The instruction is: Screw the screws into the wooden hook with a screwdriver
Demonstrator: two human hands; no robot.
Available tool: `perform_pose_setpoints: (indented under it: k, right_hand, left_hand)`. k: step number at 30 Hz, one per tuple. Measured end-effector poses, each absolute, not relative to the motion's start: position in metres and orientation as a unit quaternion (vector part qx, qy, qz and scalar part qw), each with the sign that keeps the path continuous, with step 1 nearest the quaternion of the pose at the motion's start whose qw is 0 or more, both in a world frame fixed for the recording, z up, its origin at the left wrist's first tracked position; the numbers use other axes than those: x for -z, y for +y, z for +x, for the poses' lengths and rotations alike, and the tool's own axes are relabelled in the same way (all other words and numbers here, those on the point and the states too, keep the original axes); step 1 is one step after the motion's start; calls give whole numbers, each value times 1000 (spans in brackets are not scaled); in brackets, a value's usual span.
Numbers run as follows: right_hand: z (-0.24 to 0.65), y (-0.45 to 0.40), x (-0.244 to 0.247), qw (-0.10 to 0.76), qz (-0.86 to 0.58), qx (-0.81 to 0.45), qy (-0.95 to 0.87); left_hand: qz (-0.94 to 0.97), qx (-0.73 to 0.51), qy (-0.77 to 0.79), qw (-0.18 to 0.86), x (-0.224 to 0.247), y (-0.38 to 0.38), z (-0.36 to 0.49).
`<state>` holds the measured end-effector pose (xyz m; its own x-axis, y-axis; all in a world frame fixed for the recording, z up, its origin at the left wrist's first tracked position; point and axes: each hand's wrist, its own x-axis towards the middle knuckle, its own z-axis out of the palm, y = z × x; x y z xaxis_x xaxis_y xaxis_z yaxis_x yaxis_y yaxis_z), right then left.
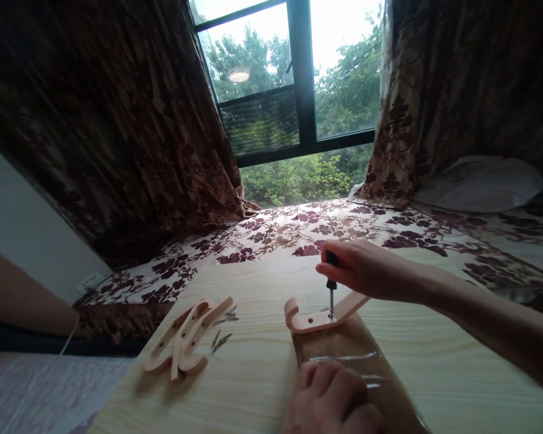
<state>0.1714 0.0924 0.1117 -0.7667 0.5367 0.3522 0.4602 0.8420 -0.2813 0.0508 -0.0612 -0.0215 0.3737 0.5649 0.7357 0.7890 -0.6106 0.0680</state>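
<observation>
My right hand (355,268) is wrapped round the black handle of a screwdriver (332,283), which stands upright. Its tip meets a screw in one hole of a pale wooden hook (314,321); a second, dark hole shows to the left of it. The hook lies across the far end of a brown board (357,355) with shiny clear film or tape on it. My left hand (332,398) rests on the near part of this board, fingers curled; whether they grip anything is hidden.
Several more wooden hooks (185,337) lie in a pile at the left of the light wooden table (248,386), with loose screws (221,342) beside them. Behind the table are a flowered cloth surface (276,232), curtains and a window.
</observation>
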Motion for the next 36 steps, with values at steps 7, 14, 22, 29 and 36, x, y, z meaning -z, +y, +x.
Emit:
perform_pose_setpoints:
  k: [7, 14, 22, 29, 36]
  right_hand:
    - [168, 91, -113, 206, -268, -90, -937]
    - [163, 100, -112, 214, -285, -81, -931]
    - [157, 121, -103, 256, -285, -85, -920]
    - [157, 121, -99, 266, -289, -97, -914]
    - [156, 116, -96, 268, -295, -89, -913]
  left_hand:
    - [-778, 402, -428, 224, 21, -59, 54]
    - [-852, 255, -437, 134, 14, -49, 30]
    - [-852, 218, -471, -68, -40, -34, 10]
    - [-739, 216, -630, -99, -97, 31, -20]
    - [-743, 98, -640, -169, -83, 44, -18]
